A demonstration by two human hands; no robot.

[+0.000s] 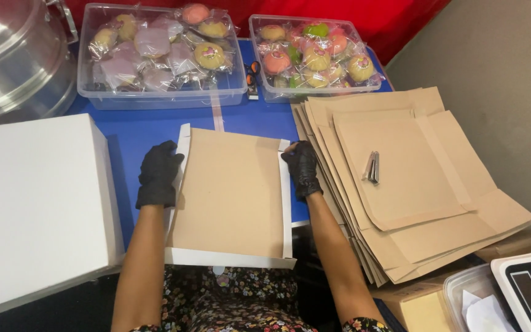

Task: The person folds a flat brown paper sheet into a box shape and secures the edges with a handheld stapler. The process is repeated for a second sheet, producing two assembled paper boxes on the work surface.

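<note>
Your left hand [157, 175] and your right hand [302, 169], both in black gloves, hold a flat cardboard box blank [232, 193] on the blue table [136, 132]. The blank lies between your two hands, directly in front of you, and its near edge reaches over the table edge toward your body. Its inner face is plain brown and looks smooth. The side flaps and the near flap are white, and they stand up a little, so the blank has the form of a shallow tray.

The fingers of your left hand are curled together on the left white flap, and they press on it from the outside. The fingers of your right hand are bent and close together on the top corner of the right flap. I cannot tell if they pinch the flap or only push it.

Just right of your right fingers lies a stack of flat brown blanks [413, 184], with a small metal stapler [372, 166] on top. Left of your left fingers stands a closed white box [35, 203]. Beyond your fingertips there are two clear plastic tubs [161, 92], filled with wrapped round pastries [209, 55] in yellow, pink and green. Small scissors with orange handles [252, 72] lie between the tubs.
</note>
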